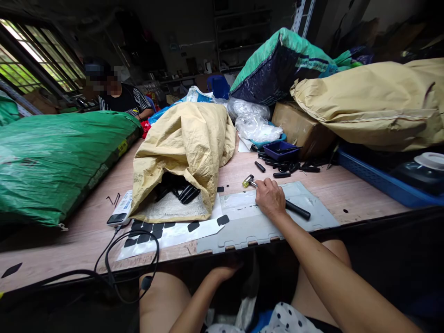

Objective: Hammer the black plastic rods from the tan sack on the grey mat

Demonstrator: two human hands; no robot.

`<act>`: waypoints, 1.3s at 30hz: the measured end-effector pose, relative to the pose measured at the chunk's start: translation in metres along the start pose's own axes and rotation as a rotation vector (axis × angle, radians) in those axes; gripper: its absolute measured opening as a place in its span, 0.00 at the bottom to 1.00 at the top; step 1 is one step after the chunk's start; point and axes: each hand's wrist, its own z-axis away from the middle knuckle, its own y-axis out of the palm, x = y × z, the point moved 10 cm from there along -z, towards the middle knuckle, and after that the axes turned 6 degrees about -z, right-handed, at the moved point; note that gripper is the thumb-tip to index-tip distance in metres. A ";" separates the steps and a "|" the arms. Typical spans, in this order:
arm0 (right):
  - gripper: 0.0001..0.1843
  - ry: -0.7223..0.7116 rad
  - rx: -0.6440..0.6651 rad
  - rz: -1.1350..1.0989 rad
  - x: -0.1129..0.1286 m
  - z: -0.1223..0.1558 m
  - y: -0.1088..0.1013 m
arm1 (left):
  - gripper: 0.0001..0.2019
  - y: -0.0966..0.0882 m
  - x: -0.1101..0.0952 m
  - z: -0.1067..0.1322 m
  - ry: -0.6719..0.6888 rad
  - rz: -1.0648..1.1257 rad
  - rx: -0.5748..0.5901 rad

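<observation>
My right hand [271, 198] is closed around the metal shaft of a small hammer [298, 209]. Its yellow-and-metal head points to the far left and its black grip sticks out toward the near right. Beneath it lies a grey board [305, 196] at the table's near edge. My left hand [225, 272] is low between my knees, below the table edge, its fingers lost in shadow. Left of the hammer, an open beige sack [194, 138] has several black handle-like pieces [189, 194] in its mouth. A white sheet with black patches [145, 231] lies before it.
A green sack [65, 157] fills the left side, with a white device [120, 210] and looped cable beside it. Black pieces [281, 175] lie around a purple tray [280, 150]. A blue crate [374, 178] stands right, below large sacks. Another person [121, 99] sits behind.
</observation>
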 end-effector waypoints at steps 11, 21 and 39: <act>0.18 0.008 -0.014 -0.010 -0.001 0.001 0.000 | 0.22 -0.157 -0.096 0.108 0.308 0.303 0.100; 0.17 0.004 -0.015 -0.015 -0.001 0.000 0.002 | 0.16 -0.298 -0.087 0.063 -0.132 -0.603 -0.994; 0.17 0.014 -0.022 -0.013 -0.001 0.000 0.001 | 0.06 -0.163 -0.192 0.089 0.616 -0.352 -0.751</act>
